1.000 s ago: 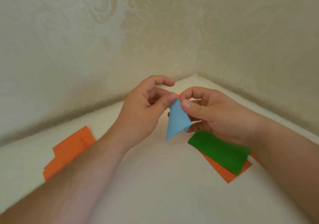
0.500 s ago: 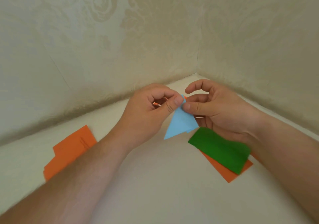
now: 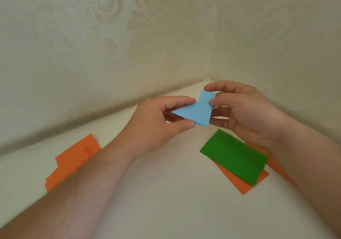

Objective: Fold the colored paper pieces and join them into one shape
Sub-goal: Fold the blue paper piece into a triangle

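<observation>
Head view: my folded blue paper [image 3: 196, 112] hangs above the table [image 3: 166, 192], pinched by my left hand [image 3: 158, 126] at its point and my right hand [image 3: 245, 109] at its tab; green paper [image 3: 234, 157] overlaps orange paper [image 3: 241, 183] nearby.

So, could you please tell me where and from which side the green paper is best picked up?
Take the green paper by its near right corner, coming from the right. That corner juts out past the orange sheet beneath it, so a thumb can probably slip under there; elsewhere it lies flat.
</observation>
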A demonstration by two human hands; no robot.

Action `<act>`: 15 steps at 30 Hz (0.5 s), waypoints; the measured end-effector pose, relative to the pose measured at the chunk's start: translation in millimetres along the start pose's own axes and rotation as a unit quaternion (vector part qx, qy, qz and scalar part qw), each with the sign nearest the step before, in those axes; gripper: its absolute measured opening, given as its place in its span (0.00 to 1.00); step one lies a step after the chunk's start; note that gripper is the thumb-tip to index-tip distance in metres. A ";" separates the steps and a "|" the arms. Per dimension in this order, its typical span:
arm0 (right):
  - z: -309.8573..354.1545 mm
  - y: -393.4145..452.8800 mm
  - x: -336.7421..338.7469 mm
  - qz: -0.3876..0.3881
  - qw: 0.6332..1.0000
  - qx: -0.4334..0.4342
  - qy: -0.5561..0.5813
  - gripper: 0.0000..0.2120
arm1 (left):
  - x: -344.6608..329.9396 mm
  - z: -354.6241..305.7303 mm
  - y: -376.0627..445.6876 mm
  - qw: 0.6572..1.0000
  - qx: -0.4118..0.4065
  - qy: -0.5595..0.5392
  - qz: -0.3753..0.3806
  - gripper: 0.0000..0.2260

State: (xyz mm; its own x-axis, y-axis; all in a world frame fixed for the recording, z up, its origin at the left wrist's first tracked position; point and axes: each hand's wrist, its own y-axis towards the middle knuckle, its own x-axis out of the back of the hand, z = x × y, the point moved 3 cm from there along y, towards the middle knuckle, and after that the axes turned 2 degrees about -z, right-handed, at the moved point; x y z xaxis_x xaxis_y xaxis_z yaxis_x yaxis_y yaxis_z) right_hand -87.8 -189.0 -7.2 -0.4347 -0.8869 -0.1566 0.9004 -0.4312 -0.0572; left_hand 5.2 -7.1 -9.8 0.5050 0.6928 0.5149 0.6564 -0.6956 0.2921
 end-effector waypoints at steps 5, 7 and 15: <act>1.2 -1.0 1.1 0.004 1.000 0.003 -0.019 0.14 | 3.7 6.0 3.3 0.998 0.025 -0.057 0.005 0.20; 1.6 -1.4 1.1 0.009 1.000 0.013 -0.024 0.15 | 5.0 8.3 4.6 0.997 0.030 -0.072 0.010 0.19; 2.3 -3.5 0.8 0.005 0.995 0.057 -0.082 0.14 | 8.4 10.1 5.0 0.996 0.031 -0.078 -0.003 0.18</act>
State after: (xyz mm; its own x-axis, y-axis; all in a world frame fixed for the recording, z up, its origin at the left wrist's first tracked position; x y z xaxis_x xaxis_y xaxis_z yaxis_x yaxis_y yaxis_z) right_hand -91.4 -188.6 -4.9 -0.4302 -0.9027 0.0067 0.9014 -0.4291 0.0580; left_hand 18.4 -2.9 -12.1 0.5786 0.7219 0.3796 0.6909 -0.6811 0.2423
